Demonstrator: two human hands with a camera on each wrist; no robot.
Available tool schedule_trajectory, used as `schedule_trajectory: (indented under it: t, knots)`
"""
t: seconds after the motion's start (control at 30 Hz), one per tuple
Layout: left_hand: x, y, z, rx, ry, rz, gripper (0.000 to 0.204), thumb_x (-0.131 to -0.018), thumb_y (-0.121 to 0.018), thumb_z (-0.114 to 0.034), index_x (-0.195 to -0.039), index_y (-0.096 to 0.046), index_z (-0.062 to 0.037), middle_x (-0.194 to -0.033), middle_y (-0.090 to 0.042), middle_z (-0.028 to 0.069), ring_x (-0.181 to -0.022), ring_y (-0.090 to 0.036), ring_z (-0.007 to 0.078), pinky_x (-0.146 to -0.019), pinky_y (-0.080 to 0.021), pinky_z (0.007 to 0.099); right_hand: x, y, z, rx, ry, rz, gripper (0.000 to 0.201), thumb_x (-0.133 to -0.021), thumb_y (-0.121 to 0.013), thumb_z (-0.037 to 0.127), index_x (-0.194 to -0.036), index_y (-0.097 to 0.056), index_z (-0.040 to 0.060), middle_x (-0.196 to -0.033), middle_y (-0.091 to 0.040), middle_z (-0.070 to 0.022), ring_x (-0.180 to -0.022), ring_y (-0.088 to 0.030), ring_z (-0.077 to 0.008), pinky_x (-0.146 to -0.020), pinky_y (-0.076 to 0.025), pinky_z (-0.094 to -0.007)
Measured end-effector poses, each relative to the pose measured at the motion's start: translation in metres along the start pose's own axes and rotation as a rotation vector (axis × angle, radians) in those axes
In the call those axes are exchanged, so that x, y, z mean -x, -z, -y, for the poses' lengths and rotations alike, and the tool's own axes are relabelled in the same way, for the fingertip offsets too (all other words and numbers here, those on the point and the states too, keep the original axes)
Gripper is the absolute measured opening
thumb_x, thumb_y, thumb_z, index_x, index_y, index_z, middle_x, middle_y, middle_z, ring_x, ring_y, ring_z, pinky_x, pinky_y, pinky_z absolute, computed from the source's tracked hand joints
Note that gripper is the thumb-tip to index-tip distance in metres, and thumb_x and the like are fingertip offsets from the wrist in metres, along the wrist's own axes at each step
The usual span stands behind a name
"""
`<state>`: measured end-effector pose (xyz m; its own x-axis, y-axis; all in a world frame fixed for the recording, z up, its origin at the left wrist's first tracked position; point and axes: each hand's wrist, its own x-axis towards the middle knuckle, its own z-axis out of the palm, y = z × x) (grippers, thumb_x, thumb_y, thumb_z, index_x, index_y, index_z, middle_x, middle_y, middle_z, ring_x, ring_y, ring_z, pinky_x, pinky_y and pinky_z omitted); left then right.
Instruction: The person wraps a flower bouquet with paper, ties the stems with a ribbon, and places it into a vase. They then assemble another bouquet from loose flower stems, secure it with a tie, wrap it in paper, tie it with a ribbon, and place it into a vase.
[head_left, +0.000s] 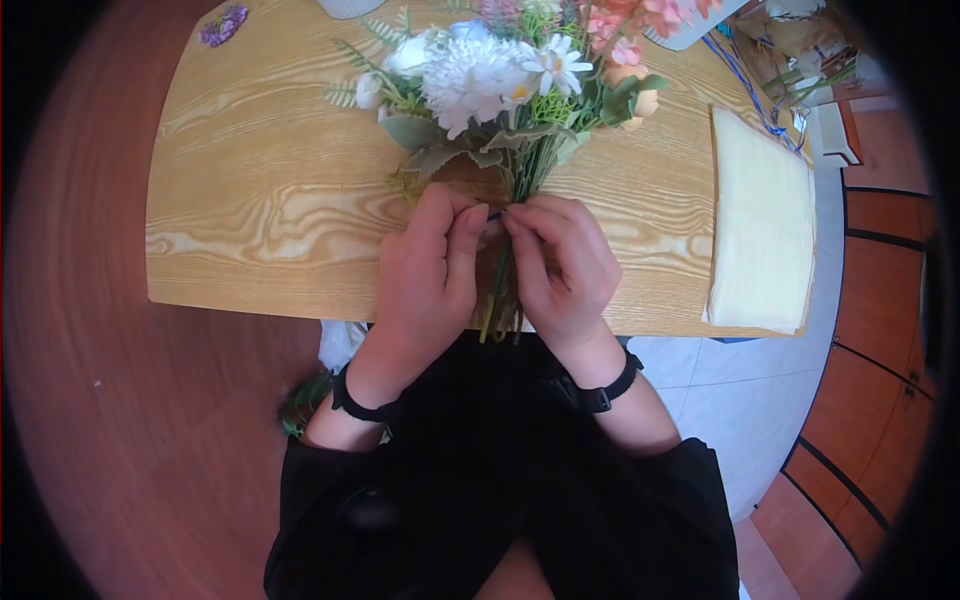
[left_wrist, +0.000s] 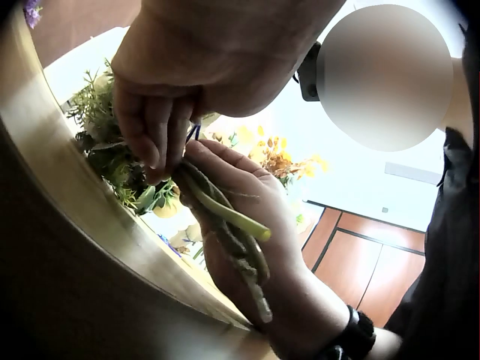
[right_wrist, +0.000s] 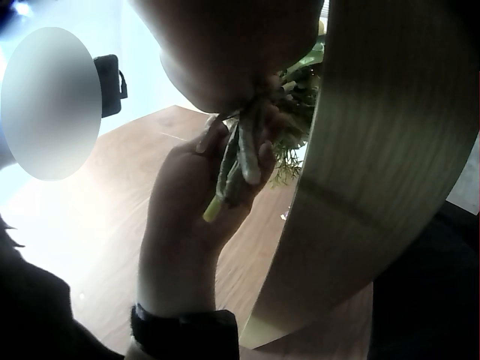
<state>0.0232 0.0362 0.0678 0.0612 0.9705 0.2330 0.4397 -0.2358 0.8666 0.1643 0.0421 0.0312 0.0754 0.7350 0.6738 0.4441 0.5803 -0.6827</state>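
Observation:
A bouquet (head_left: 470, 85) of white, pink and peach flowers with green leaves lies on the wooden table, its stems (head_left: 500, 275) pointing toward the person. My left hand (head_left: 432, 265) and right hand (head_left: 568, 262) meet over the stems just below the leaves. Between their fingertips runs a short dark blue tie (head_left: 497, 214), one side pinched by each hand. The stem ends (left_wrist: 244, 223) stick out below the hands in the left wrist view. In the right wrist view, cut stem tips (right_wrist: 249, 165) hang in front of the left palm. Fingers hide most of the tie.
Cream sheets (head_left: 762, 225) lie stacked at the table's right edge. Blue cord (head_left: 745, 80) trails at the back right, near wrapped plant material (head_left: 800, 55). A small purple flower (head_left: 223, 25) lies at the far left of the wood-grain table (head_left: 250, 190).

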Motion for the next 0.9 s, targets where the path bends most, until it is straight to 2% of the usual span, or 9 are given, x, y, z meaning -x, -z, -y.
schedule_trajectory:
  t: [0.17,0.3,0.37,0.5,0.6,0.67,0.77,0.9]
  knots:
    - [-0.002,-0.003,0.007,0.026,0.045,-0.025,0.011,-0.098,-0.056,-0.010,-0.091,-0.052,-0.0027,-0.069,-0.060,0.0170,-0.061,-0.063,0.0362,-0.051,-0.044,0.0389,0.003,-0.003,-0.001,0.027,-0.057,0.066,0.017,-0.076,-0.072,-0.006,-0.092,-0.069,0.0000,-0.087,-0.065,-0.0121,-0.075,-0.065,-0.0271,-0.064,-0.052,-0.0337]
    - [-0.005,-0.004,0.004,-0.007,0.071,0.022,0.010,-0.098,-0.057,-0.010,-0.091,-0.052,-0.0039,-0.068,-0.059,0.0171,-0.061,-0.062,0.0370,-0.051,-0.043,0.0399,0.002,-0.002,-0.002,0.028,-0.088,0.116,0.017,-0.076,-0.072,-0.005,-0.092,-0.069,0.0001,-0.088,-0.065,-0.0117,-0.076,-0.065,-0.0278,-0.065,-0.052,-0.0348]
    - [-0.007,-0.006,0.005,-0.039,0.017,-0.001,0.010,-0.097,-0.058,-0.011,-0.091,-0.053,-0.0049,-0.067,-0.058,0.0164,-0.062,-0.061,0.0376,-0.050,-0.043,0.0407,0.000,0.000,-0.003,0.031,-0.079,0.130,0.017,-0.076,-0.072,-0.005,-0.092,-0.069,0.0002,-0.088,-0.065,-0.0115,-0.075,-0.065,-0.0280,-0.065,-0.052,-0.0350]
    - [-0.010,-0.004,0.000,-0.109,0.016,0.049,0.009,-0.097,-0.058,-0.011,-0.091,-0.053,-0.0057,-0.067,-0.058,0.0162,-0.062,-0.061,0.0381,-0.051,-0.043,0.0414,-0.003,0.002,-0.005,0.000,-0.070,0.164,0.016,-0.076,-0.071,-0.005,-0.091,-0.068,0.0006,-0.085,-0.064,-0.0107,-0.074,-0.064,-0.0283,-0.064,-0.052,-0.0355]
    - [-0.010,-0.004,-0.002,-0.148,0.024,0.120,0.009,-0.097,-0.059,-0.011,-0.095,-0.054,-0.0050,-0.070,-0.061,0.0149,-0.062,-0.063,0.0367,-0.052,-0.044,0.0410,-0.006,0.005,-0.003,-0.012,-0.153,0.174,0.012,-0.078,-0.071,-0.004,-0.089,-0.067,0.0003,-0.083,-0.064,-0.0110,-0.073,-0.064,-0.0286,-0.063,-0.051,-0.0354]
    - [-0.010,-0.004,-0.002,0.009,0.124,0.068,0.011,-0.096,-0.061,-0.012,-0.098,-0.054,-0.0036,-0.076,-0.066,0.0134,-0.066,-0.067,0.0339,-0.053,-0.047,0.0390,-0.008,0.006,-0.003,-0.038,-0.185,0.179,0.011,-0.079,-0.070,-0.004,-0.088,-0.067,0.0001,-0.082,-0.065,-0.0113,-0.072,-0.064,-0.0288,-0.063,-0.051,-0.0352]
    - [-0.002,-0.006,0.013,0.043,0.062,0.058,0.014,-0.095,-0.062,-0.011,-0.104,-0.054,-0.0026,-0.083,-0.069,0.0131,-0.072,-0.071,0.0317,-0.056,-0.049,0.0371,-0.011,0.011,-0.003,-0.072,-0.243,0.219,0.009,-0.080,-0.070,-0.003,-0.088,-0.066,-0.0003,-0.081,-0.065,-0.0118,-0.071,-0.064,-0.0291,-0.061,-0.051,-0.0347]
    - [-0.003,-0.007,0.012,-0.003,0.116,0.105,0.015,-0.095,-0.061,-0.011,-0.107,-0.055,-0.0031,-0.084,-0.069,0.0140,-0.073,-0.071,0.0315,-0.056,-0.050,0.0367,-0.016,0.015,-0.005,-0.094,-0.257,0.294,0.008,-0.081,-0.069,-0.003,-0.088,-0.067,-0.0008,-0.081,-0.065,-0.0119,-0.069,-0.064,-0.0284,-0.060,-0.050,-0.0339]
